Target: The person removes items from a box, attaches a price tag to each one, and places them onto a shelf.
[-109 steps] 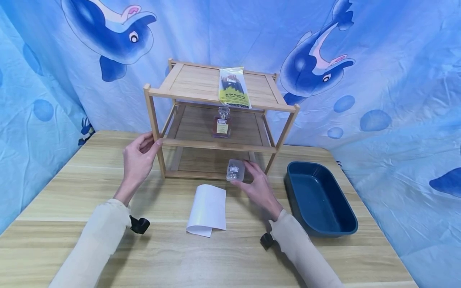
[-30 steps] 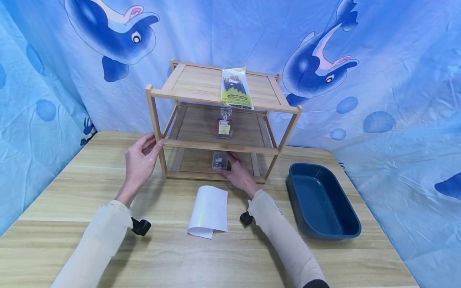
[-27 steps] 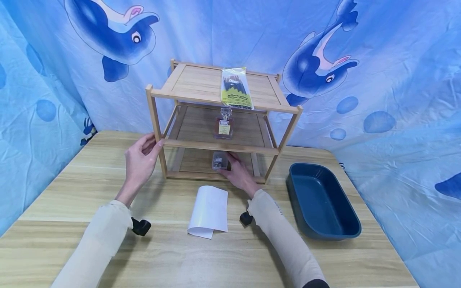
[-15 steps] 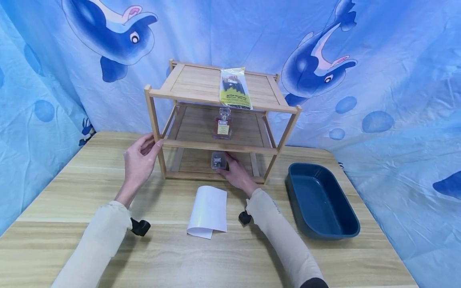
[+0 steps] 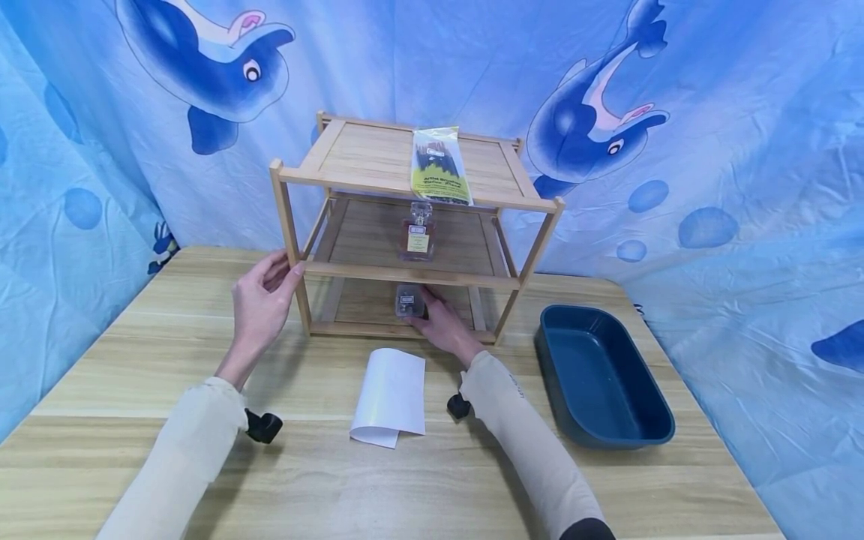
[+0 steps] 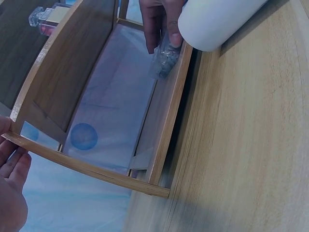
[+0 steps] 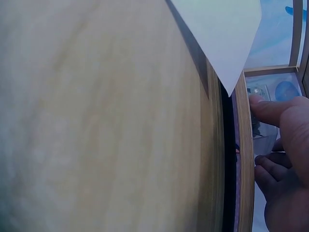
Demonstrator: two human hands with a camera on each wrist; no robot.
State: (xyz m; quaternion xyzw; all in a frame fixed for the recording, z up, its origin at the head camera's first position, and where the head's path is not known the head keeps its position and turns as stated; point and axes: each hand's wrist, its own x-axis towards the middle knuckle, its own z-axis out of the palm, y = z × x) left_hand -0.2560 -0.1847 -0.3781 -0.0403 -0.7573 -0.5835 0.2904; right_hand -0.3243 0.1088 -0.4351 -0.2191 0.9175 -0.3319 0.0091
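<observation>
My right hand holds a small clear plastic box with a white label between thumb and fingers, at the bottom shelf of a three-tier wooden rack. In the left wrist view the clear box shows small metallic pieces inside, close over the shelf's front rail. My left hand grips the rack's front left post, thumb in front and fingers behind. A perfume bottle with a pale label stands on the middle shelf. A packet of artist brushes lies on the top shelf, overhanging its front edge.
A curled white sheet of paper lies on the table before the rack. To the right stands a dark blue plastic basin. Behind everything hangs a blue curtain printed with dolphins.
My right hand has carried the clear box leftward and inward, from in front of the rack to the bottom shelf; over the last second it barely moves. The left hand stays on the post.
</observation>
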